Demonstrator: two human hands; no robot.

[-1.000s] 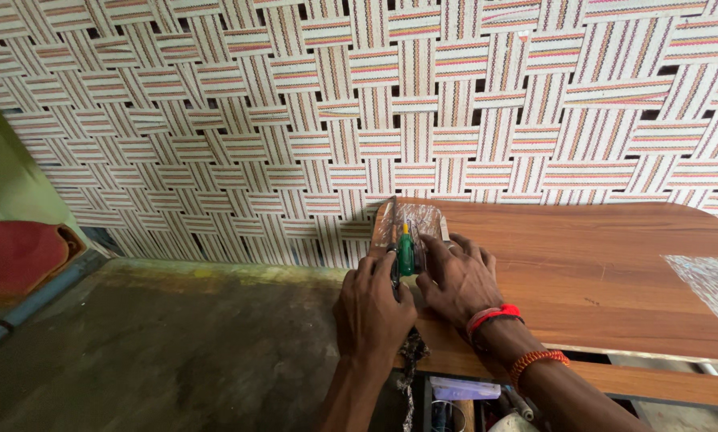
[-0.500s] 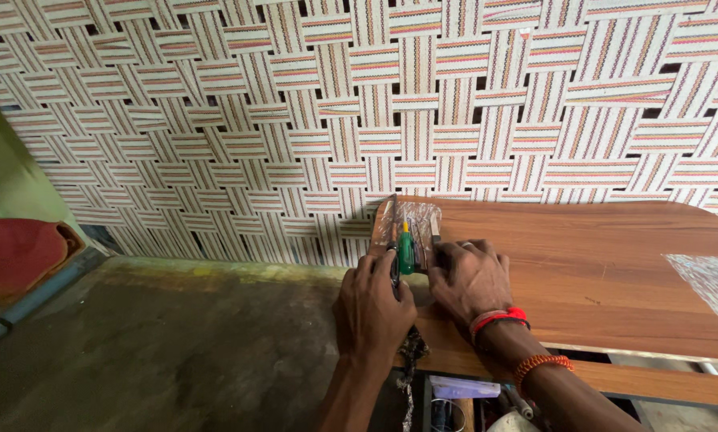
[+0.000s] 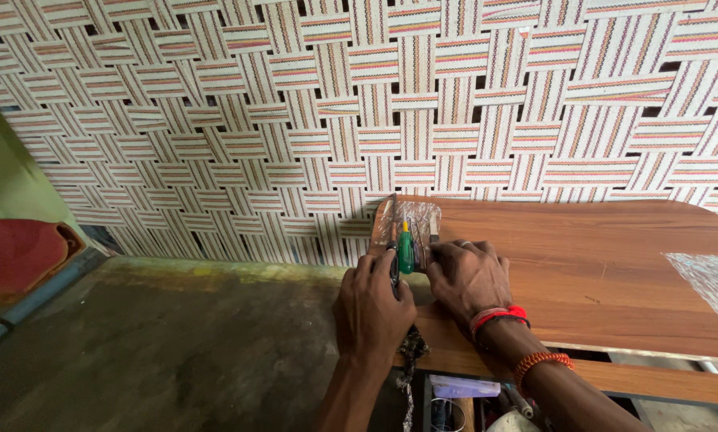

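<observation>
Screwdriver (image 3: 405, 250), green handle: at table (image 3: 615, 264) corner, on clear plastic packet (image 3: 411, 220). My left hand (image 3: 373, 308), at 7 o'clock, seems curled round a dark tool. My right hand (image 3: 469, 276), at 4 o'clock, fingers bent, presses the packet.

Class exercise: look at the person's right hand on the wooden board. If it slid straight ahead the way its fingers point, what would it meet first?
The right hand points up and left, so it would probably first meet the green-handled screwdriver lying on the clear plastic packet. Depth is hard to judge; the fingers may already touch the packet.
</observation>
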